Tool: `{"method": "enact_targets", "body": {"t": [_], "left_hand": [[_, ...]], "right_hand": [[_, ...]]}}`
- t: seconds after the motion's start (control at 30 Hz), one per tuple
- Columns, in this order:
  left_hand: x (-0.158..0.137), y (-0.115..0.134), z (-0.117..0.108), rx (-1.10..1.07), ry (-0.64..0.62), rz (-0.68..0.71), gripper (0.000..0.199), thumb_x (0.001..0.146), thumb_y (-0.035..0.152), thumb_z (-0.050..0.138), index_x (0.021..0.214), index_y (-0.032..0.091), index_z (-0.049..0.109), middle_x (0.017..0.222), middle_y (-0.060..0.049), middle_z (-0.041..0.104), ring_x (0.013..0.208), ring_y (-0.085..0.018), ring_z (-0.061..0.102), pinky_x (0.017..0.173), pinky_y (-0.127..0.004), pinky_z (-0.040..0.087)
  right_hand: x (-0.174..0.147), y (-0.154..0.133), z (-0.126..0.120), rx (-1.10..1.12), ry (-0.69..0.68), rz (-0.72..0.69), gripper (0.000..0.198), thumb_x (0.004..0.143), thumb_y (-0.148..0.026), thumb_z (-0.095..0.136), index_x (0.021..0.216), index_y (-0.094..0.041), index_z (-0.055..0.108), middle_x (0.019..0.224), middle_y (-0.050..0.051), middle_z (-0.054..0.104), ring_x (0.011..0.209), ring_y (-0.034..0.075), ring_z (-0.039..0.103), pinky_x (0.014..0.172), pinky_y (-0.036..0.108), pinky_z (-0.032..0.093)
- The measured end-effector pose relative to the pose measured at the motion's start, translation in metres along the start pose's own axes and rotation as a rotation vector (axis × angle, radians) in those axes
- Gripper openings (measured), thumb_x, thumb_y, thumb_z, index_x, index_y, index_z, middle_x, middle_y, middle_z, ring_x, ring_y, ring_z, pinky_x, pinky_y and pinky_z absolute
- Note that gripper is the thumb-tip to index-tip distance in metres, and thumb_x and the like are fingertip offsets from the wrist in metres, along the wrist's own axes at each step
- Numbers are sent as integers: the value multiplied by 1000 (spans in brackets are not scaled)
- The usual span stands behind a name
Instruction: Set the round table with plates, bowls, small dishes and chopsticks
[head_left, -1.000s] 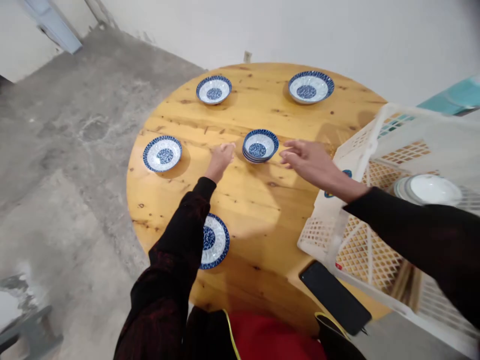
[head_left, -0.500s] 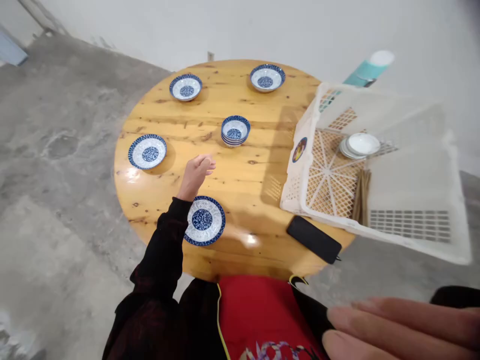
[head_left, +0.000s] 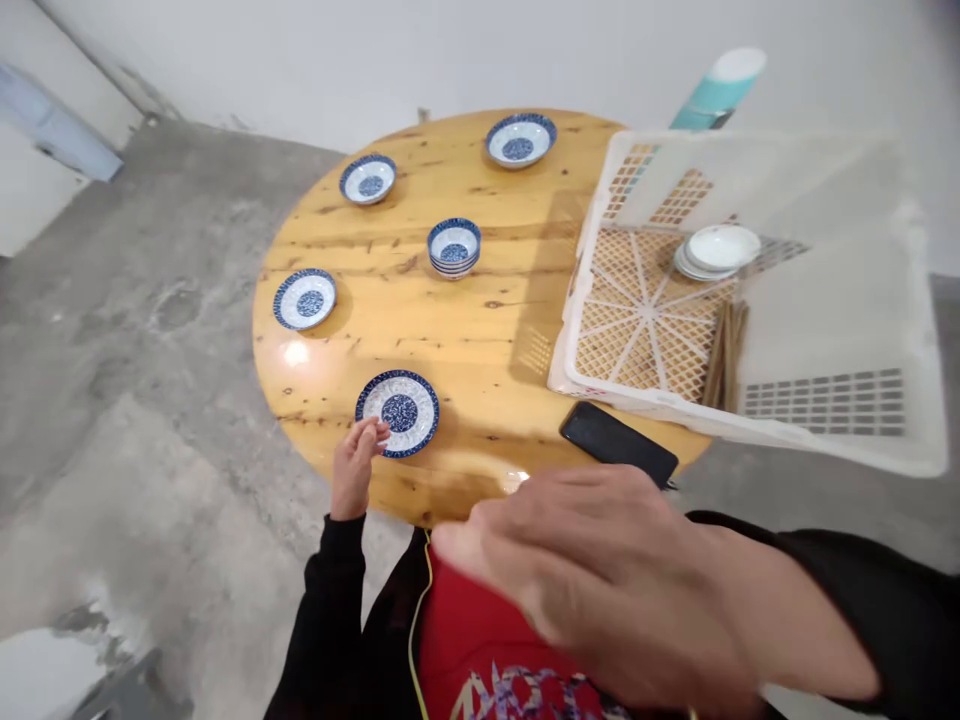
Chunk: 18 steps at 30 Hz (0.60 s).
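My left hand (head_left: 360, 462) is at the near left rim of a blue-and-white plate (head_left: 400, 413), its fingertips overlapping the edge. Its fingers are loosely bent and nothing shows in them; whether they touch the plate I cannot tell. My right hand (head_left: 600, 570) is large and blurred close to the camera, back of the hand up, fingers pointing left and partly hidden. A stack of small blue-rimmed bowls (head_left: 454, 247) stands mid-table. Three more blue-rimmed dishes lie around the edge: a left one (head_left: 305, 298), a far left one (head_left: 367, 179) and a far one (head_left: 520, 139).
The round wooden table (head_left: 405, 320) carries a white plastic crate (head_left: 645, 395) on its right, tipped on its side. Inside are white dishes (head_left: 720, 248) and a bundle of chopsticks (head_left: 725, 355). A black phone (head_left: 619, 443) lies at the near edge. Behind stands a turquoise cylinder (head_left: 716, 92).
My left hand has drawn back from mid-table to the near plate's left rim. My right hand has swung up and left from the lower right corner. The view has shifted slightly.
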<state>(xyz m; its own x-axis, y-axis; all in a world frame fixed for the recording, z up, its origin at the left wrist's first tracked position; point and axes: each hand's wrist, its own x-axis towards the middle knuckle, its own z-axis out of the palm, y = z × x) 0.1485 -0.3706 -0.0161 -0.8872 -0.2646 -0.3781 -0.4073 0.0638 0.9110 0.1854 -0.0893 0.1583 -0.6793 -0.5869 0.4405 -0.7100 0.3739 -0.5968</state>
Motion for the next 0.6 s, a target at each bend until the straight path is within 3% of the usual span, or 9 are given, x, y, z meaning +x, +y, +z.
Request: {"method": "enact_targets", "body": {"t": [0.1,0.2,0.3,0.43,0.6], "left_hand": [[-36,-25,0,-23,84,-75,61,74,64,76,107,13,72,101,-14,77,90,-22,73,78,-31,56],[-62,-39,0,-13,98,-103,55,77,63,73,103,14,74,101,-13,77,91,-22,73,78,-31,55],[-72,-42,-2,10,109,-102,51,78,61,72,101,15,74,98,-12,77,90,-22,73,78,-30,54],[-64,-40,-6,-1,72,-79,48,82,59,68,104,16,73,100,-12,77,91,-22,72,79,-31,55],[-40,-38,-31,14,-55,-10,45,85,56,65,105,17,71,99,-11,77,91,-22,73,79,-32,56]], "right_hand": [[-15,25,10,111,-8,-63,31,102,-10,44,125,-18,63,94,6,78,79,16,74,69,25,60],[-40,43,35,205,20,46,26,102,-11,48,121,-18,65,96,8,78,82,17,76,71,24,60],[-63,44,60,316,30,236,24,103,-17,50,119,-18,68,93,7,79,78,16,76,67,22,60],[-83,30,87,458,67,614,26,101,-35,52,106,-21,74,81,6,76,65,17,73,62,24,60],[-81,15,137,552,319,929,37,91,-55,61,99,-21,74,79,8,75,63,22,72,60,31,62]]}}
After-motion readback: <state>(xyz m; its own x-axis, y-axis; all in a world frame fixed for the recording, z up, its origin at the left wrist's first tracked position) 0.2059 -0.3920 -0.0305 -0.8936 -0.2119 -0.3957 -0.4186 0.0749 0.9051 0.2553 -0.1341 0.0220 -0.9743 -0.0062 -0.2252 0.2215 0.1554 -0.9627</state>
